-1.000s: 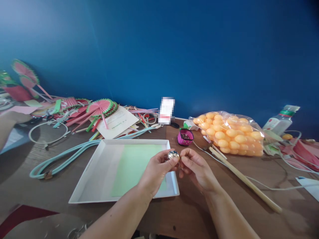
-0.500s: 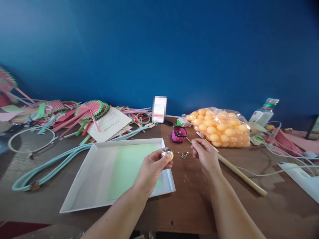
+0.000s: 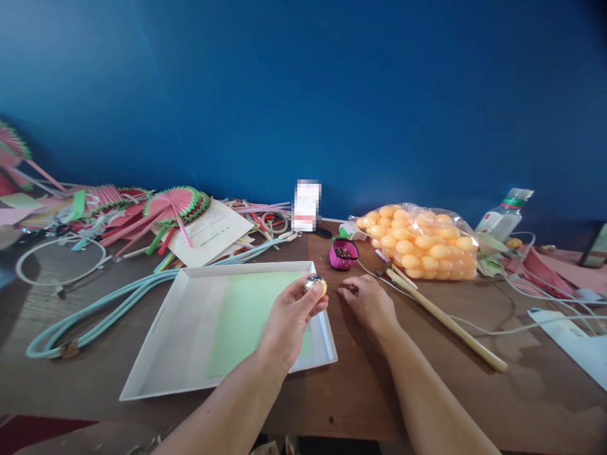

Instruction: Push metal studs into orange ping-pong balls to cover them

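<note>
My left hand point(image 3: 291, 316) is closed around a shiny gold-coloured ball point(image 3: 315, 285), held up between thumb and fingers over the right side of a white tray point(image 3: 159, 341). The ball's lower side is hidden by my fingers. To its right, my right hand point(image 3: 370, 300) is down at the table with its fingers bent and drawn together. It covers the spot where small metal pieces lay, so what its fingertips hold, if anything, is hidden. Just beyond it stands a small magenta pouch point(image 3: 337, 256) with tiny pieces inside.
A bag of orange balls point(image 3: 422, 243) sits behind a wooden stick point(image 3: 448, 319) at right. Pale blue tubing point(image 3: 102, 319), paper fans point(image 3: 173, 205) and papers crowd the left. A clear bottle point(image 3: 502, 215) and white cables stand at far right; a blue wall point(image 3: 303, 95) closes the back.
My right hand has moved left and down onto the table, over the small metal pieces. My left hand still holds the ball, in nearly the same place.
</note>
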A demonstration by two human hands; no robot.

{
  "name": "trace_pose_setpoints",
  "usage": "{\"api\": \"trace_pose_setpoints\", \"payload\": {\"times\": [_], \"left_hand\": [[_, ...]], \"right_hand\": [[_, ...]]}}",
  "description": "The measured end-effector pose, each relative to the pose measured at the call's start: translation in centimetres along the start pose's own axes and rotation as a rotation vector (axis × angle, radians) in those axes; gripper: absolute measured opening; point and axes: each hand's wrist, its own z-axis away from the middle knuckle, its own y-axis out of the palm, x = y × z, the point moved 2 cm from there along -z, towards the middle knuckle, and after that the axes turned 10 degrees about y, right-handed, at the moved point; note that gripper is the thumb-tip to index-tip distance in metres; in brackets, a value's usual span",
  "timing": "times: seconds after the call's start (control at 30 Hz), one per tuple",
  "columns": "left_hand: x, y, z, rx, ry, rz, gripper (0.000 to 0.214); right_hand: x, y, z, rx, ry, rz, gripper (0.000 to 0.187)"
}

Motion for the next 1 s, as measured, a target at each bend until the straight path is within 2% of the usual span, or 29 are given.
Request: {"api": "trace_pose_setpoints", "payload": {"times": [0.17,0.27,0.33,0.43,0.53,0.63,0.83,1.0], "left_hand": [[-0.1,0.1,0.0,-0.004,-0.003,0.003,0.033],[-0.2,0.2,0.0,-0.003,-0.006,0.015,0.033],[-0.2,0.2,0.0,-0.003,-0.016,0.032,0.034],[-0.1,0.2,0.0,-0.005,-0.041,0.084,0.034],[0.1,0.1,-0.2,-0.038,-0.048,0.152,0.03],[0.3,0.0,-0.4,-0.082,-0.053,0.193,0.026],[0.4,-0.1,-0.3,-0.093,-0.08,0.209,0.023],[0.2,0.1,-0.2,-0.108,-0.101,0.202,0.022]], "right_hand": [[0.1,0.2,0.2,-0.013,-0.026,0.054,0.009],[0.1,0.0,0.2,-0.037,-0.074,0.015,0.011],[0.3,-0.3,0.2,-0.054,-0.109,-0.084,0.013],[0.7,-1.0,0.4,-0.057,-0.152,-0.359,0.017],[1.1,-1.5,0.7,0.051,-0.079,-0.662,0.024],[1.7,-1.7,1.1,0.184,-0.016,-0.862,0.027],[2.3,-2.3,1.7,0.234,0.029,-1.089,0.024],[2.5,-2.5,2.0,0.312,0.053,-1.167,0.02]]}}
